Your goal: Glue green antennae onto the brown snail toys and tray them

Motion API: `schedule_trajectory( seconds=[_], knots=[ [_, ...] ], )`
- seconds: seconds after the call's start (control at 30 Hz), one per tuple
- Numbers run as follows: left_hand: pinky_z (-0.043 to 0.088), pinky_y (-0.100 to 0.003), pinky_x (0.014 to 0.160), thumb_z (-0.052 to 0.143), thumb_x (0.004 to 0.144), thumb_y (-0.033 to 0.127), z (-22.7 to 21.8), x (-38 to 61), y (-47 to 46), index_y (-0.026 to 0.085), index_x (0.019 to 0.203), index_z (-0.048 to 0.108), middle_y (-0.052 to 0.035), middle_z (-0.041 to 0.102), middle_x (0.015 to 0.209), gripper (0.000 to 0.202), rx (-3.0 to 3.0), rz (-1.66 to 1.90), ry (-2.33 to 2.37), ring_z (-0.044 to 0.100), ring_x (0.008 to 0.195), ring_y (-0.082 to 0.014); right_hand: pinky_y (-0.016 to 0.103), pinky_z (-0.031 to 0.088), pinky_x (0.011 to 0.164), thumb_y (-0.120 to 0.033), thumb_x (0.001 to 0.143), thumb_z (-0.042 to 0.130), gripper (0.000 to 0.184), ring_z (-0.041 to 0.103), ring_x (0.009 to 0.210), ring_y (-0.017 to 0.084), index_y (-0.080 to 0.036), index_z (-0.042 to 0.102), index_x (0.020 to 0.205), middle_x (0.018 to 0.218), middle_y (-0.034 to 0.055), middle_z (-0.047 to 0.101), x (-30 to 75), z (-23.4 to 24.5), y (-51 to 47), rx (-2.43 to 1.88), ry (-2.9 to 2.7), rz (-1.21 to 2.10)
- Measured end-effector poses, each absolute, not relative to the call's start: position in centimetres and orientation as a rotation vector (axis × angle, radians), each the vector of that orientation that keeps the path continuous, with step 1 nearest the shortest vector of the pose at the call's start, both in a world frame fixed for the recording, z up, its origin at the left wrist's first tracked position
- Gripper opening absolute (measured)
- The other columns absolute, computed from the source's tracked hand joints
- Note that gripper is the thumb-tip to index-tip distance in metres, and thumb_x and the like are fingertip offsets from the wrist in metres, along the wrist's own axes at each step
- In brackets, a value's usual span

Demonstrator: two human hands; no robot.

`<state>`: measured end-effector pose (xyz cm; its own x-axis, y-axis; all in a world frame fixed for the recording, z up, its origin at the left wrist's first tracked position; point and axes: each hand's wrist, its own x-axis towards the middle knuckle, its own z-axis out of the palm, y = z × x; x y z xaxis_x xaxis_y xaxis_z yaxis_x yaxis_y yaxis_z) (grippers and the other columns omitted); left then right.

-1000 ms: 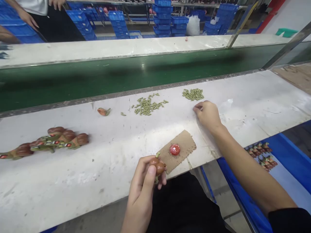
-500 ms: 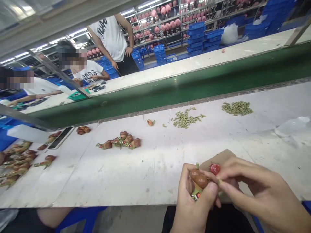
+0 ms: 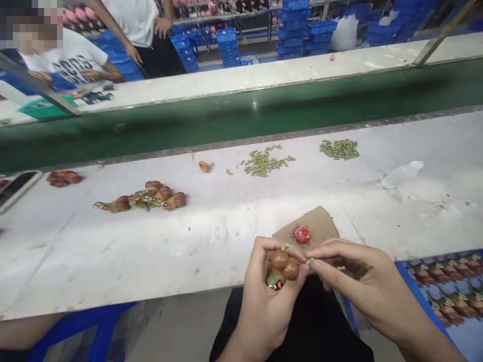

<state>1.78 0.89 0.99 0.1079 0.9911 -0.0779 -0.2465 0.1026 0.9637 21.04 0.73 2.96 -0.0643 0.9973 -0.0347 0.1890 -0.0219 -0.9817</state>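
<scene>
Gripping a brown-and-green figure (image 3: pixel 279 260) in the left hand (image 3: pixel 268 304).
Pinching a green piece (image 3: pixel 310 261) in the right hand (image 3: pixel 368 281), close beside the figure, near the red cap (image 3: pixel 302 234).

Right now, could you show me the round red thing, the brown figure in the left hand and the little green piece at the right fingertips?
Round red thing (image 3: pixel 302 234), head view: middle of its top.
Brown figure (image 3: pixel 285 265), head view: where its brown lobes meet.
Green piece (image 3: pixel 310 261), head view: its visible end.
</scene>
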Motion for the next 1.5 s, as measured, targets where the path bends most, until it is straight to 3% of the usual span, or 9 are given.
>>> schedule_trajectory(
  seconds=[0.2, 0.33, 0.43, 0.6, 0.83, 1.0, 1.13, 1.23, 1.5],
  knots=[
    [0.064, -0.029, 0.090, 0.093, 0.105, 0.027, 0.5, 2.3, 0.2, 0.028, 0.110, 0.072, -0.0006, 0.082, 0.106, 0.021, 1.074, 1.247, 1.107, 0.081, 0.098, -0.0189, 0.029, 0.065, 0.066, -0.031, 0.108, 0.081, 0.014, 0.081, 0.076, 0.020, -0.032, 0.095, 0.105, 0.095, 0.0015, 0.089, 21.3, 3.7, 1.2, -1.379, -1.524, 1.032],
    [0.062, -0.030, 0.095, 0.086, 0.111, 0.041, 0.5, 1.1, 0.3, 0.029, 0.123, 0.077, -0.0029, 0.078, 0.112, 0.020, 0.981, 1.095, 1.039, 0.076, 0.103, -0.0206, 0.034, 0.063, 0.072, -0.027, 0.113, 0.076, 0.015, 0.080, 0.083, 0.022, -0.027, 0.090, 0.108, 0.100, 0.0037, 0.087, 21.9, 3.2, 2.3, -1.444, -1.635, 0.714],
    [0.058, -0.028, 0.092, 0.080, 0.115, 0.050, 0.6, 0.0, 0.5, 0.028, 0.120, 0.080, -0.0026, 0.074, 0.106, 0.023, 0.934, 0.998, 0.962, 0.069, 0.097, -0.0187, 0.035, 0.061, 0.075, -0.021, 0.116, 0.070, 0.016, 0.081, 0.090, 0.023, -0.023, 0.085, 0.110, 0.101, 0.0045, 0.084, 22.4, 2.8, 2.9, -1.456, -1.803, 0.530],
    [0.058, -0.026, 0.091, 0.087, 0.111, 0.048, 0.2, -0.6, 0.7, 0.027, 0.116, 0.082, -0.0023, 0.074, 0.103, 0.022, 0.929, 0.954, 0.983, 0.069, 0.094, -0.0171, 0.038, 0.059, 0.075, -0.017, 0.120, 0.064, 0.021, 0.084, 0.090, 0.025, -0.019, 0.082, 0.108, 0.103, 0.0076, 0.085, 22.4, 2.6, 3.0, -1.457, -2.042, 0.380],
    [0.062, -0.030, 0.089, 0.097, 0.102, 0.048, -0.4, -0.4, 0.5, 0.024, 0.114, 0.086, -0.0054, 0.079, 0.103, 0.029, 0.831, 0.997, 1.000, 0.075, 0.095, -0.0217, 0.040, 0.058, 0.071, -0.018, 0.122, 0.061, 0.025, 0.083, 0.084, 0.026, -0.020, 0.081, 0.106, 0.098, 0.0076, 0.085, 22.3, 2.5, 2.9, -1.477, -2.117, 0.252],
    [0.063, -0.029, 0.095, 0.089, 0.110, 0.045, -0.5, -0.5, 0.6, 0.029, 0.123, 0.087, -0.0045, 0.080, 0.113, 0.022, 0.837, 1.002, 0.949, 0.077, 0.100, -0.0203, 0.039, 0.069, 0.077, -0.017, 0.117, 0.068, 0.020, 0.085, 0.090, 0.025, -0.026, 0.084, 0.111, 0.101, 0.0058, 0.088, 21.7, 3.2, 2.5, -1.454, -1.861, 0.455],
    [0.061, -0.024, 0.094, 0.085, 0.113, 0.043, -0.4, 0.0, 0.9, 0.030, 0.122, 0.087, -0.0026, 0.077, 0.106, 0.016, 0.860, 1.015, 0.920, 0.072, 0.097, -0.0171, 0.038, 0.080, 0.086, -0.028, 0.109, 0.083, 0.008, 0.091, 0.101, 0.026, -0.030, 0.091, 0.108, 0.112, 0.0045, 0.093, 20.7, 3.5, 1.9, -1.391, -1.359, 0.952],
    [0.062, -0.023, 0.091, 0.086, 0.113, 0.041, 0.1, 0.4, 1.2, 0.030, 0.121, 0.088, -0.0020, 0.074, 0.103, 0.014, 0.866, 1.008, 0.884, 0.069, 0.094, -0.0159, 0.038, 0.082, 0.086, -0.031, 0.107, 0.088, 0.007, 0.093, 0.105, 0.028, -0.029, 0.094, 0.105, 0.124, 0.0069, 0.093, 20.2, 3.2, 1.7, -1.280, -1.115, 1.245],
    [0.065, -0.027, 0.095, 0.088, 0.110, 0.040, 0.9, 0.4, 1.6, 0.028, 0.114, 0.089, -0.0029, 0.075, 0.100, 0.012, 0.911, 0.959, 0.915, 0.069, 0.091, -0.0176, 0.038, 0.082, 0.085, -0.032, 0.103, 0.092, 0.005, 0.094, 0.107, 0.030, -0.031, 0.097, 0.105, 0.113, 0.0065, 0.094, 20.1, 2.8, 1.7, -1.299, -1.093, 1.266]
  ],
)
